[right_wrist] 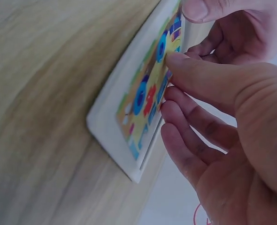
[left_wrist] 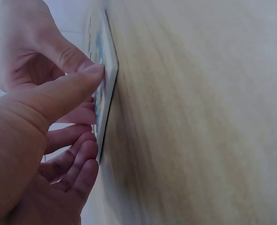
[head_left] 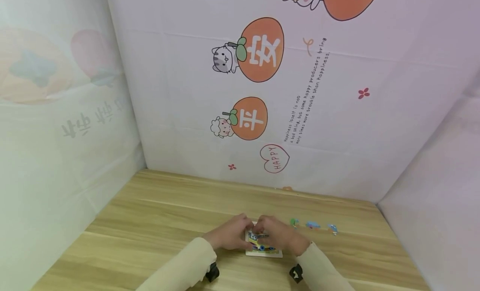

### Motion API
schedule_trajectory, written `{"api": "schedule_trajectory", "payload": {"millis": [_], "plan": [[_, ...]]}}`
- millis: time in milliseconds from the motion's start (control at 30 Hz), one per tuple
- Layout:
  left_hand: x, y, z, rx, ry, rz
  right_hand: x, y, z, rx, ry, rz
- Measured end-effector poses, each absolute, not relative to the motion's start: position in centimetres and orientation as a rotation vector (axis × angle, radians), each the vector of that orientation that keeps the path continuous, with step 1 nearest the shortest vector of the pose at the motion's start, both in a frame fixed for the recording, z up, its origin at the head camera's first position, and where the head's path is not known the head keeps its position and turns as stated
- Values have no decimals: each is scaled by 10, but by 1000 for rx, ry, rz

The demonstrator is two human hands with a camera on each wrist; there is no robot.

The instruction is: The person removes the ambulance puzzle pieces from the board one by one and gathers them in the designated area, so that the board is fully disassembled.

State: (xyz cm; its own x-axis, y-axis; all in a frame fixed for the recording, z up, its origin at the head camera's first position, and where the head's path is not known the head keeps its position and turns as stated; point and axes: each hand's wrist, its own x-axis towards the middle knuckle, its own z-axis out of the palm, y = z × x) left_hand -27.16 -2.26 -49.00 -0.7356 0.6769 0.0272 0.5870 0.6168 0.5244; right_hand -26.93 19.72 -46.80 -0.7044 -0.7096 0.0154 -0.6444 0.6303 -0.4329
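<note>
A small jigsaw puzzle board (head_left: 263, 253) with a white frame and a colourful yellow vehicle picture lies on the table under both hands. My left hand (head_left: 231, 233) holds its left side, the thumb on the frame and the curled fingers by the edge. From the right, my right hand (head_left: 278, 233) reaches over the board. In the right wrist view, the right thumb (right_wrist: 190, 70) and bent fingertips touch the puzzle picture (right_wrist: 145, 96). Whether they pinch a loose piece is hidden. The hands nearly meet at the far part of the board.
Right of the board lie loose puzzle pieces: a green one (head_left: 294, 222), a blue one (head_left: 313, 225) and another blue one (head_left: 332, 229). The wooden table (head_left: 157, 224) ends at a white printed cloth wall (head_left: 187, 116) behind, with cloth on both sides.
</note>
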Motion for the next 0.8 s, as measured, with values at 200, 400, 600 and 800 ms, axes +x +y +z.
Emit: {"api": "schedule_trajectory", "payload": {"millis": [200,400,600,800], "plan": [[-273,-23,-492,1024,2647,797,-269,198,-470,-1107,2695,-632],[-275,-23,-492,1014,2647,787,-266,197,-469,-1106,2714,-636],[-275,-22,-490,1012,2652,777,-266,195,-466,-1085,2736,-632],[-272,-23,-488,1008,2649,791,-268,194,-461,-1041,2671,-739]]}}
